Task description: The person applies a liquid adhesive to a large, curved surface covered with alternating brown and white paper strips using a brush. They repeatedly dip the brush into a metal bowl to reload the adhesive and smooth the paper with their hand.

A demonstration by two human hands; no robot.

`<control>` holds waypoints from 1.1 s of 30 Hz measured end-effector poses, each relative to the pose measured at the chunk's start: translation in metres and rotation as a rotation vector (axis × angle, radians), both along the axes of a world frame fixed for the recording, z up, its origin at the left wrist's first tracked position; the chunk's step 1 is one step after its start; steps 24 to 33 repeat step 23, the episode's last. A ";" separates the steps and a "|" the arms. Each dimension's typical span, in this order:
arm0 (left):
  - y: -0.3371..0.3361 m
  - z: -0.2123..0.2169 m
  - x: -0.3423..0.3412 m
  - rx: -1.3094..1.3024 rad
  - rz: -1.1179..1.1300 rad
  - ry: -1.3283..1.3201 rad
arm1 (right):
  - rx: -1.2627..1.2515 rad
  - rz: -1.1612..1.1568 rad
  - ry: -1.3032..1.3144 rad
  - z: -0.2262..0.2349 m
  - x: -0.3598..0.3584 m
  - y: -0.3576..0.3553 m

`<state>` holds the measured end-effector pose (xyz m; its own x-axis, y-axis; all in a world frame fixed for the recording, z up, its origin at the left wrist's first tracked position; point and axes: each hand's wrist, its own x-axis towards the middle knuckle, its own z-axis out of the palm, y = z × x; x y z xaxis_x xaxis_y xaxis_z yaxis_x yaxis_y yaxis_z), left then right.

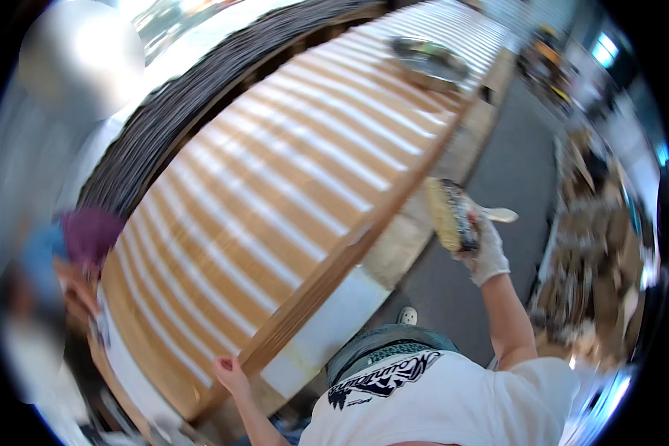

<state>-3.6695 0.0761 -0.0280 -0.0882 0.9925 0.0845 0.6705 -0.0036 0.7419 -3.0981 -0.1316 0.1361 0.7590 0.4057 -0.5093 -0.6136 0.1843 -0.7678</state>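
Note:
My right hand (pixel 490 253), in a white glove, is closed around a wide brush (pixel 446 215) with pale yellow bristles and a dark, smeared band. The brush's light handle sticks out past the fingers. It is held up beside the long edge of a big brown surface with white stripes (pixel 238 201), apart from it. Near the close corner of that surface, my bare left hand (pixel 232 374) has its fingers curled at the edge. Whether anything is pinched in them is hidden.
A shiny metal bowl (pixel 430 65) stands far along the striped surface. On the left, a blurred co-worker in purple and blue has a hand (pixel 78 288) by its end. Dark layered material (pixel 201 82) runs behind. Cardboard (pixel 591 245) is piled at the right, beyond the grey floor (pixel 513 156).

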 end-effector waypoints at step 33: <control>-0.180 0.065 0.742 -0.536 -1.159 0.166 | 0.080 -0.891 -0.016 -0.084 0.231 -0.456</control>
